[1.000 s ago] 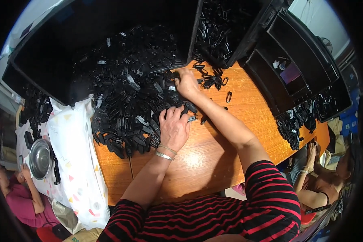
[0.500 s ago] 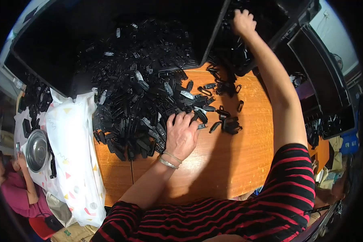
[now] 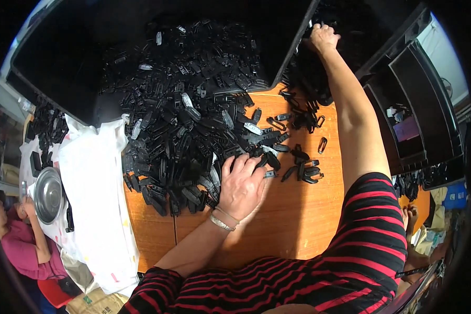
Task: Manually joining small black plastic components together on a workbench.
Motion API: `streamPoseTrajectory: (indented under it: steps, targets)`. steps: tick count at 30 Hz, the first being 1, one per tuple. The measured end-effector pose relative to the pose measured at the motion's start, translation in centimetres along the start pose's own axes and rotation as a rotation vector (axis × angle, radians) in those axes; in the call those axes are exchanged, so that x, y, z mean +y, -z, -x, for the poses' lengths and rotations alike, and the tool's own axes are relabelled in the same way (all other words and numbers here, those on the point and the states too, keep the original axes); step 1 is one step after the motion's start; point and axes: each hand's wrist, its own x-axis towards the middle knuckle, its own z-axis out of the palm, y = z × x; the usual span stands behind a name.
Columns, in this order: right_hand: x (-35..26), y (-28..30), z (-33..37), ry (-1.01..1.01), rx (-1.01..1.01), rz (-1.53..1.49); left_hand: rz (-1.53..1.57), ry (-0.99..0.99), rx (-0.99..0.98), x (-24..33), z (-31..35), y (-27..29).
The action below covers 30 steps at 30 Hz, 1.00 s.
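On the wooden table (image 3: 193, 246), black plastic pieces (image 3: 178, 131) lie heaped to the left; at their near right edge the left hand (image 3: 242, 186) rests palm down, while the right hand (image 3: 324, 38), well apart, is far right in a black bin (image 3: 390, 49); whether either grips anything I cannot tell; a light left palm should stop pieces skidding

Left hand (image 3: 242, 191): just off centre toward 6 o'clock, back uppermost, fingers (image 3: 240, 164) bent, pointing to 12. Left forearm (image 3: 193, 249): entering from 7. Right arm (image 3: 353, 102): outstretched, elbow (image 3: 358, 128) slightly bent, from 4. Right hand (image 3: 323, 37): at 1 o'clock, fingers curled, grip unclear.
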Motion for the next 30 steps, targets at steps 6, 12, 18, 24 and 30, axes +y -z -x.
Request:
streamPoseTrajectory:
  steps: [6,12,18,24,30]
  targets:
    - [-2.2,3.6,5.1,0.202,-0.193,0.041,0.011,-0.031,0.025,-0.5,0.1,-0.2]
    - [-4.5,8.1,9.3,0.156,-0.534,-0.117,0.002,-0.042,0.027,-0.7,0.5,0.2]
    - [-5.3,7.0,15.0,0.305,-0.305,-0.079,0.004,-0.048,0.017,-0.6,0.4,0.0]
    - [-6.0,11.5,21.1,0.492,-0.352,-0.203,-0.018,-0.041,0.013,-0.9,0.2,0.2]
    - [-3.2,7.2,10.6,0.412,0.236,-0.429,-0.047,-0.026,-0.03,-0.5,-0.1,0.1]
